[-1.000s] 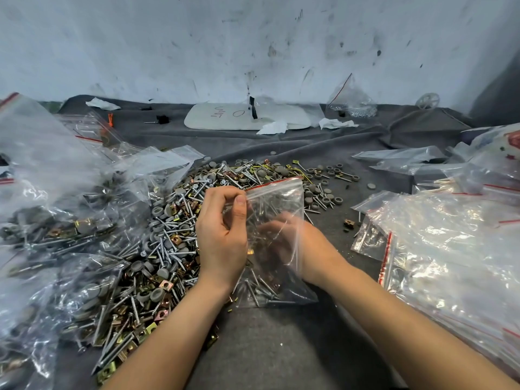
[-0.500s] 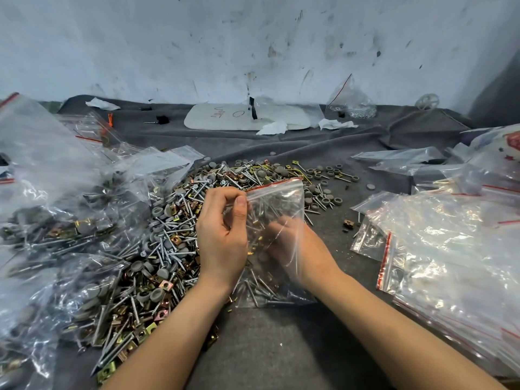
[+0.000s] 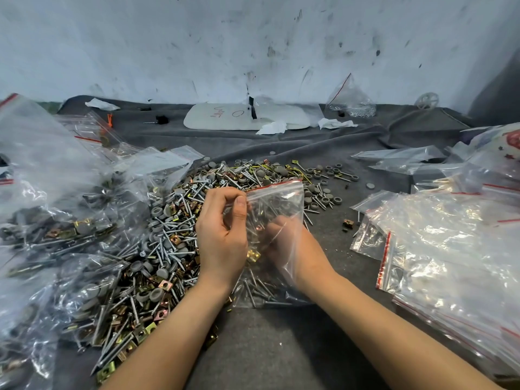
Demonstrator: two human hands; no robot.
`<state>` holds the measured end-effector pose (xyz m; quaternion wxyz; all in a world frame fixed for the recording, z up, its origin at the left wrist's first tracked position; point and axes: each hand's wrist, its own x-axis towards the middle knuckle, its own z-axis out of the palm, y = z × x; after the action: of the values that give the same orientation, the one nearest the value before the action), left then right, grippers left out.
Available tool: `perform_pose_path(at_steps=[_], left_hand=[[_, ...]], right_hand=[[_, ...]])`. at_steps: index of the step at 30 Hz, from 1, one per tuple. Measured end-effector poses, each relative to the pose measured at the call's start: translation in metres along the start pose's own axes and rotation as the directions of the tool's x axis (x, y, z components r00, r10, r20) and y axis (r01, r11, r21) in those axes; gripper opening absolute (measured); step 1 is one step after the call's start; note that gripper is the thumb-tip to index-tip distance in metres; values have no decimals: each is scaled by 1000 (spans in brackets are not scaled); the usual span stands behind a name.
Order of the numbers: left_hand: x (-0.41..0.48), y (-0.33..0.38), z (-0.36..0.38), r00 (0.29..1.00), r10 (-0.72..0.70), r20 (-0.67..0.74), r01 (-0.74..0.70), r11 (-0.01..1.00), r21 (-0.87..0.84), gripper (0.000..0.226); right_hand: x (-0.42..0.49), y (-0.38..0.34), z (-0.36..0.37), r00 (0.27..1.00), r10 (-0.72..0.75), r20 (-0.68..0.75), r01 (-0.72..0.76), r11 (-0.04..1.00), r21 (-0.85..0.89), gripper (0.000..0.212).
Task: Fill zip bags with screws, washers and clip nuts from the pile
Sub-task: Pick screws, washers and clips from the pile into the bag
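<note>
A clear zip bag (image 3: 281,201) with a red strip stands upright on the grey cloth, with screws lying in its bottom and a brass clip nut (image 3: 253,255) inside. My left hand (image 3: 222,235) pinches the bag's top left edge between thumb and fingers. My right hand (image 3: 284,243) is against the bag's right side, blurred through the plastic; its grip is unclear. The pile (image 3: 168,240) of screws, grey washers and brass clip nuts spreads to the left of and behind the bag.
Filled zip bags (image 3: 50,220) are heaped at the left. A stack of empty zip bags (image 3: 450,249) lies at the right. A white board (image 3: 242,116), paper scraps and a small bag (image 3: 350,99) sit by the wall.
My right hand has shifted slightly to the left behind the plastic. My left hand keeps its pinch on the bag's edge in the same place.
</note>
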<state>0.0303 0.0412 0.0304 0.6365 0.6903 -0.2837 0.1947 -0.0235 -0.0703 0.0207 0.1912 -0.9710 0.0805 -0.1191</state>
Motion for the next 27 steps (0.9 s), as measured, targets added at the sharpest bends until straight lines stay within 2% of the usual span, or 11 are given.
perform_pose_path(at_steps=[3,8,10,12,14,16,18,20,22,25,27], left_hand=[[0,0,0,1000,-10,3,10,1000,6,14],[-1,1,1,999,-33,5,33,999,5,15],[-1,2,1,999,-44,13,44,999,-2,14],[0,2,1,998,-48,41,49,999,-9,13],[0,3,3,995,-35,92,36,999,-12,12],[-1,5,4,991,8,131,-5,1000,-24,8],[-2,6,5,986,56,157,-56,998,-9,7],[-3,5,4,980,65,189,-67,998,5,10],[-4,4,4,972,74,222,-76,997,-1,14],[-5,3,4,960,114,255,-106,993,-42,17],[-5,2,3,960,138,243,-124,990,-73,16]], right_hand=[[3,8,5,999,-29,-32,26,996,-85,10],[8,19,8,998,-65,-6,64,995,-80,14],[10,22,5,999,-17,-32,15,998,-65,14],[12,23,-7,986,131,-101,-109,973,202,4],[13,25,-25,944,288,-160,-186,866,463,11],[12,26,-45,901,360,-244,-168,806,567,10],[8,25,-64,860,374,-348,-88,779,621,8],[0,21,-77,855,311,-415,12,788,616,9],[-10,14,-83,889,185,-420,95,822,562,14],[-16,4,-84,915,12,-403,152,916,372,15],[-14,0,-82,921,-32,-389,162,938,305,18]])
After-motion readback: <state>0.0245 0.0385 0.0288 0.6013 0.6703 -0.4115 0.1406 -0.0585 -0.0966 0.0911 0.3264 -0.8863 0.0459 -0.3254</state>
